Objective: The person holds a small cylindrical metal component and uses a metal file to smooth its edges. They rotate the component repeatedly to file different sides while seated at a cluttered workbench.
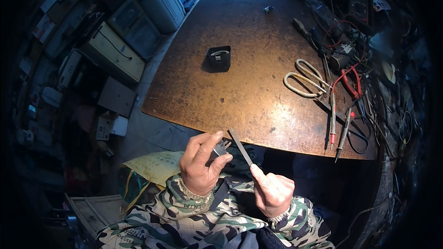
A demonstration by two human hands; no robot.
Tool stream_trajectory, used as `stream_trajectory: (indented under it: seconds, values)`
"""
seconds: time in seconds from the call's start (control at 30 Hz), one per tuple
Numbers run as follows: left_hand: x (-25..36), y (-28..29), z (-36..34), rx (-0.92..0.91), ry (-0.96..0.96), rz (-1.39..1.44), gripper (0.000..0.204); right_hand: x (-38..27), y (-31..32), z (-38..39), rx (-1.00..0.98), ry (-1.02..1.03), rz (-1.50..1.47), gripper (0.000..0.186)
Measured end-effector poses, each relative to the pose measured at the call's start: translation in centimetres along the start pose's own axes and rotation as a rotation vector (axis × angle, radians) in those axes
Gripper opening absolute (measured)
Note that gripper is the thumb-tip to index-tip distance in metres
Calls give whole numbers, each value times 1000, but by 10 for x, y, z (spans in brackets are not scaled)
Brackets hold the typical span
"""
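Observation:
My left hand (199, 162) pinches a small dark metal piece (220, 148) with short prongs between thumb and fingers. My right hand (273, 192) grips one end of a narrow flat grey file (240, 146), index finger laid along it. The file's free end points up and left, close beside the pronged piece; they look apart. Both hands are just off the near edge of the brown wooden table (207, 97), above my lap. A small black open box (218, 59) stands on the table, with a pale curved part inside it.
Scissors (307, 80) with large looped handles, red-handled pliers (353, 83) and two meter probes (333, 129) lie at the table's right. Cables and a multimeter (359, 7) crowd the far right. Old appliances (113, 53) line the left. A small metal part (268, 9) sits far back.

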State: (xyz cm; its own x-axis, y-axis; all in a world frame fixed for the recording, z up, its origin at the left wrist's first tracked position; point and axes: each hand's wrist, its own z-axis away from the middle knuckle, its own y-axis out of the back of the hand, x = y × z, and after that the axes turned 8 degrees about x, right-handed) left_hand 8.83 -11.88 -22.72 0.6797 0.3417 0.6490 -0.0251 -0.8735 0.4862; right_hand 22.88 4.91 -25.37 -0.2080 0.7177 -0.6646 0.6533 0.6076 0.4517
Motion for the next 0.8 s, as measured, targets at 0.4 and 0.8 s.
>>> stream_trajectory:
  seconds: [0.4, 0.8]
  values:
    - [2, -5, 5, 18, -54, -91, 68, 1, 0, 1, 14, -25, -16, 59]
    - [-6, -1, 12, -12, -11, -156, 73, 3, 2, 2, -12, -1, -45, 60]
